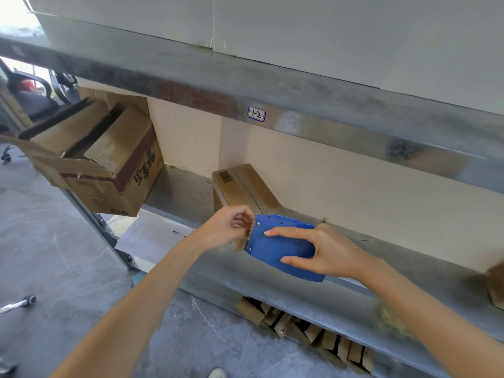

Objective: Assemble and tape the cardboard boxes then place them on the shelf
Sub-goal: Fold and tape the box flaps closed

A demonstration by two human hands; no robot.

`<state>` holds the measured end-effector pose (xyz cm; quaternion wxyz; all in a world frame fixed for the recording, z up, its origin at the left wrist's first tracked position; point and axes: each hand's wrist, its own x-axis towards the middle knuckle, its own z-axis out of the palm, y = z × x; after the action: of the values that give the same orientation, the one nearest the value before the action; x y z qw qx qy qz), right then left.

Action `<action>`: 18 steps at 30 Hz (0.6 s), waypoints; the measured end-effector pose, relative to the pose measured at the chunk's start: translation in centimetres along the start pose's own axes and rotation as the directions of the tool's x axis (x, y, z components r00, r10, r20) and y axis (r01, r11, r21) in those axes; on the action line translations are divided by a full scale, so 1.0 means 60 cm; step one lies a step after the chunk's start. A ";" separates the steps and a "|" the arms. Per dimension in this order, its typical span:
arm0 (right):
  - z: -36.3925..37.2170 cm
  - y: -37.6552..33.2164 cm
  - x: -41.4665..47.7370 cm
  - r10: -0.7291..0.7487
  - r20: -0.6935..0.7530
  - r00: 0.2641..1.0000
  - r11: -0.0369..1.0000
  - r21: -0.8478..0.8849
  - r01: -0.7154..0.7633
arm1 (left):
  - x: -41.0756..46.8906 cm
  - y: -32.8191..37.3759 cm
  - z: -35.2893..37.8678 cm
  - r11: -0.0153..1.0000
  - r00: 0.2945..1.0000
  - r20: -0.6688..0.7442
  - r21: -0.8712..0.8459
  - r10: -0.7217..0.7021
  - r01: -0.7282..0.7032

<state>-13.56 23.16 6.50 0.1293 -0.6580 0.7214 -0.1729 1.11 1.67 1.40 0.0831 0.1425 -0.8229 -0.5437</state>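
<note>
A blue tape dispenser point(283, 248) hovers over the front edge of the grey metal shelf point(341, 298). My right hand point(324, 251) grips its body, thumb below and fingers across the top. My left hand point(227, 227) pinches the brown tape end at the dispenser's serrated blade. Behind the hands a small closed cardboard box point(240, 186) with a barcode label lies on the shelf.
A large open cardboard box point(109, 162) with printed sides overhangs the shelf's left end. The upper shelf beam point(272, 105) carries a label reading 1-2. Folded cardboard pieces point(305, 328) lie under the shelf. Another box corner point(495, 285) shows at the right edge. Chair wheels stand at left.
</note>
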 end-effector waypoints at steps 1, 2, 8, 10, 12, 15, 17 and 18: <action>0.001 0.003 0.002 0.011 0.016 1.000 1.000 0.021 -0.011 | 0.000 0.000 0.000 1.000 1.000 -0.020 0.008 0.003 -0.003; 0.003 0.006 0.004 0.015 0.035 0.999 0.999 0.039 -0.017 | 0.000 0.001 -0.001 1.000 0.999 -0.048 0.012 0.003 -0.003; 0.004 0.020 0.020 0.008 0.139 0.990 0.995 0.096 -0.022 | -0.004 0.002 -0.003 0.998 0.993 -0.117 0.062 0.017 -0.009; -0.002 0.025 0.024 -0.006 0.156 0.988 0.996 0.085 -0.007 | -0.010 -0.001 -0.007 0.996 0.986 -0.161 0.082 0.036 -0.023; -0.011 0.031 0.025 -0.024 0.155 0.988 0.999 0.052 0.017 | -0.017 -0.006 -0.016 0.995 0.977 -0.209 0.094 0.034 -0.015; -0.021 0.044 0.021 -0.017 0.145 0.989 1.000 0.008 0.016 | -0.029 -0.020 -0.035 0.994 0.960 -0.280 0.102 -0.005 0.035; -0.029 0.061 0.012 0.011 0.128 0.992 1.000 -0.017 -0.009 | -0.042 -0.037 -0.053 0.990 0.939 -0.342 0.120 -0.035 0.081; -0.035 0.071 0.006 0.028 0.118 0.993 0.999 -0.033 -0.024 | -0.049 -0.045 -0.062 0.988 0.930 -0.366 0.121 -0.046 0.097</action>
<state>-18.32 23.26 6.60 0.1637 -0.6597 0.7236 -0.1203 5.38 -1.60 0.41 0.2033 0.2755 -0.8232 -0.4529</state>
